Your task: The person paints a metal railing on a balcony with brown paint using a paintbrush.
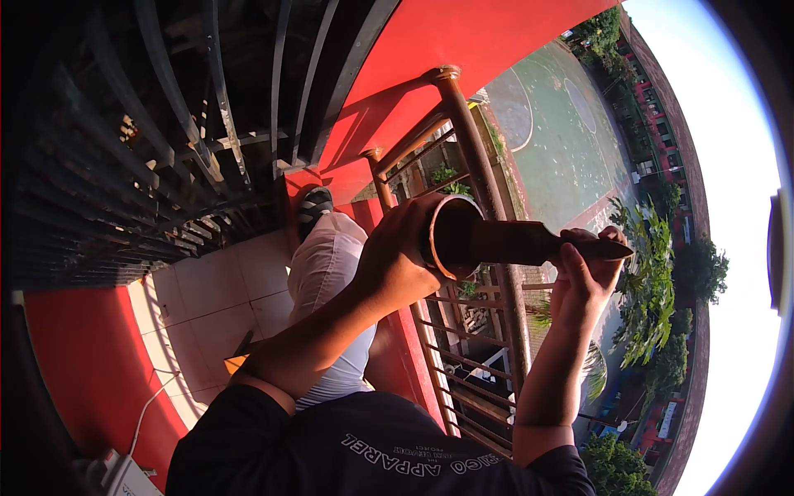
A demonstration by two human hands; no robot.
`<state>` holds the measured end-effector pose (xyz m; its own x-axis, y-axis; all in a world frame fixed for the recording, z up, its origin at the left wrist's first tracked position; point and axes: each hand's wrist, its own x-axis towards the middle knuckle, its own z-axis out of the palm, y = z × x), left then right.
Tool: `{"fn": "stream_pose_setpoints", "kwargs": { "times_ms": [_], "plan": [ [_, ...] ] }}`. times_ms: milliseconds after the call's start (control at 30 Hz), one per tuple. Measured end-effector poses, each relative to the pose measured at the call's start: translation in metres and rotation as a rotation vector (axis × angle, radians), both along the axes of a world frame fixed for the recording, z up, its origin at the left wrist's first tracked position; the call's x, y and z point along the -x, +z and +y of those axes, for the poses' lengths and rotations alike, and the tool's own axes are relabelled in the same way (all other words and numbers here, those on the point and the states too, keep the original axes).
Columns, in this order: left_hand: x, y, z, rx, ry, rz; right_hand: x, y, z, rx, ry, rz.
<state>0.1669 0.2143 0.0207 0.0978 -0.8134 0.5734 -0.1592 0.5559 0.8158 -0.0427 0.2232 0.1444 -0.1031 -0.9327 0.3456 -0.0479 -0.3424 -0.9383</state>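
A round, open-mouthed brown container point(438, 240) is held by my left hand point(401, 250), whose fingers wrap round its outer side. In my right hand point(589, 269) is a dark flat tool point(517, 242), pinched near its narrow, pointed end. The tool's broad end reaches to the container's mouth and overlaps its opening. How deep it goes inside, and whatever the container holds, is too dark to tell. Both hands are raised in front of the railing.
A brown metal railing point(475, 157) runs behind the hands. Dark vertical bars point(211, 99) stand at the upper left beside a red wall point(413, 41). Floor tiles point(211, 281), a white cable point(147, 409) and a white box point(124, 478) lie lower left. Beyond the railing is a green court point(554, 124).
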Motion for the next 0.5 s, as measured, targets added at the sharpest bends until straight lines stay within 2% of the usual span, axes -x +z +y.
{"fn": "stream_pose_setpoints", "kwargs": {
  "times_ms": [200,500],
  "plan": [
    [-0.001,0.009,0.002,-0.112,-0.014,0.044,0.009,0.000,-0.004,-0.028,-0.002,-0.132],
    [0.009,0.023,-0.014,-0.052,-0.012,0.126,0.028,-0.010,-0.013,-0.104,-0.036,-0.397]
  ]
}}
